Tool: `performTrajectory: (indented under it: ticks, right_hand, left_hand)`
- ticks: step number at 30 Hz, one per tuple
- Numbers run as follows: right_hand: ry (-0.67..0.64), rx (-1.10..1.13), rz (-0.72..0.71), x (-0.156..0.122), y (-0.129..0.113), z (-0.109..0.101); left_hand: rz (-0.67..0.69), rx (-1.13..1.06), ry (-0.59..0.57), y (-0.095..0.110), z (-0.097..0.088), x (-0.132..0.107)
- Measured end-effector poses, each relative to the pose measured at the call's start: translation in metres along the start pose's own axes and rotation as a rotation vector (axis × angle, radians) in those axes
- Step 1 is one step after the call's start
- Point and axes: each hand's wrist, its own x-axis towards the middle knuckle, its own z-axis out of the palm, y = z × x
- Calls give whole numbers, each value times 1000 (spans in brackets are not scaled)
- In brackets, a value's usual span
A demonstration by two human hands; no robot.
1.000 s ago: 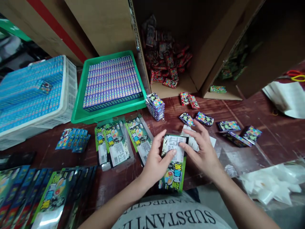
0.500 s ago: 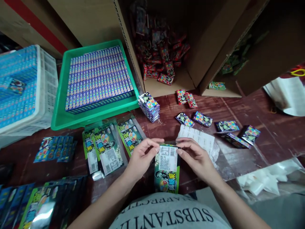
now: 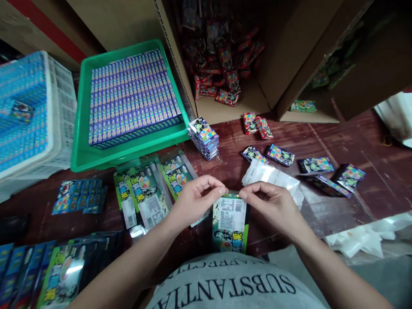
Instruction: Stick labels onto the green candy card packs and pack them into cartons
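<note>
In front of my body a green and black candy bag [image 3: 230,234] with a white barcode label hangs upside down, its top edge level with my fingertips. My left hand [image 3: 201,197] pinches that edge near its left corner, thumb against forefinger. On the opposite corner my right hand [image 3: 272,204] pinches the same edge. A clear plastic strip seems to run between the fingertips. Left of my hands lie several similar candy bags [image 3: 146,193] in clear plastic sleeves. Beyond my right fingers is a crumpled white label sheet [image 3: 265,174].
A green tray [image 3: 131,155] holds rows of small purple boxes; a white basket [image 3: 61,90] with blue boxes stands beside it. A stack of candy boxes [image 3: 204,137], loose red boxes [image 3: 249,123] and purple boxes [image 3: 280,155] lie ahead. Cardboard cartons [image 3: 231,113] stand behind.
The fingers of both hands have closed tighter on the bag's top corners. The whole view has shifted slightly; the bag stays in front of my body.
</note>
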Motion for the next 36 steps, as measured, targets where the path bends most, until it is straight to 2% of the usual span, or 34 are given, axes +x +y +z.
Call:
performTrajectory:
  ticks: [3, 6, 9, 11, 15, 17, 19, 22, 27, 30, 32, 36]
  right_hand:
    - [-16, -19, -49, 1, -4, -3]
    - [-118, -37, -171, -3, -6, -10]
    - [-184, -151, -291, -5, -4, -23]
    - [-130, -303, -373, 0, -2, -38]
    - [182, -746, -432, 27, 9, -83]
    - [180, -934, -428, 44, 15, -102]
    - [62, -1013, -457, 56, 20, -113]
    - [-62, -1014, -501, 62, 25, -116]
    - [-116, -945, -502, 42, 14, -112]
    - [-166, -673, -485, 24, -8, -112]
    - [-210, -469, -407, 15, -22, -111]
    - [-435, -233, -246, 17, -35, -97]
  left_hand:
    - [3, 45, -38, 1, -5, 3]
    - [43, 0, -118, -4, -11, 1]
    - [109, -5, -182, -10, -13, 4]
    - [174, 93, -200, -9, -10, 13]
    - [317, 266, -319, -1, 8, 42]
    - [346, 301, -404, 1, 20, 56]
    - [345, 340, -455, 0, 29, 67]
    - [322, 405, -484, -7, 37, 78]
    - [289, 498, -456, -12, 40, 83]
    - [300, 504, -408, -8, 40, 74]
    - [287, 453, -384, -4, 39, 64]
    - [216, 380, -366, 0, 38, 45]
